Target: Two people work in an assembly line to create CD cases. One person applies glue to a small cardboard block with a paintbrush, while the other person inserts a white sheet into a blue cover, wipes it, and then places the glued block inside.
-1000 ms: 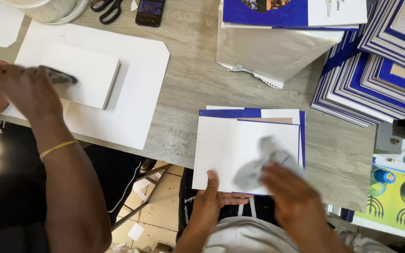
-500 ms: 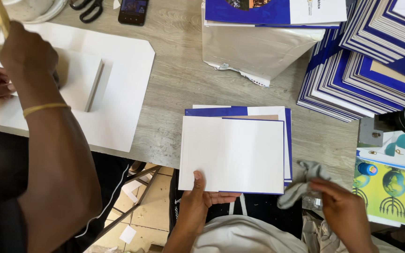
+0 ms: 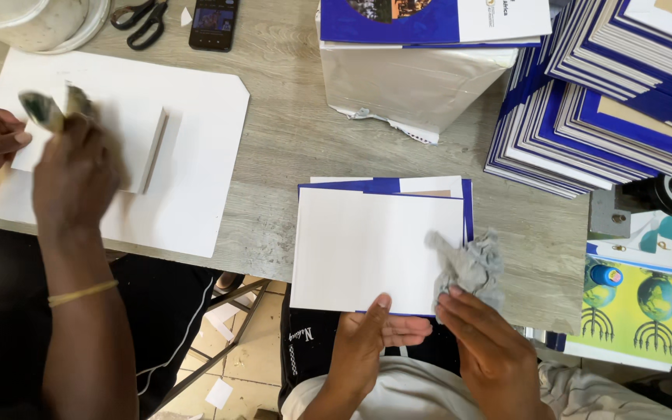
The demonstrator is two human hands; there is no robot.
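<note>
Head view: right hand [image 3: 491, 354] pinches grey cloth [image 3: 472, 264] on white sheet [image 3: 367, 249], at 6 o'clock on desk [image 3: 289, 132]. Left hand [image 3: 363, 346] lies spread, thumb holding the sheet's near edge.

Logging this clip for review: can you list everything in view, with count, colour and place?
White sheet: one, on a blue-edged cover at the table's near edge.
Grey cloth: one, crumpled, on the sheet's right end.
Blue-and-white book stacks: several, far right.
Silver-wrapped package: one, top centre.
Phone: one, dark, top.
Scissors: one, black, beside the phone.
White board: one, left.
Co-worker's hands: two, left, working with a brush.
Wooden table: grey.
Left hand: pressing the sheet's near edge.
Right hand: on the cloth.
</note>
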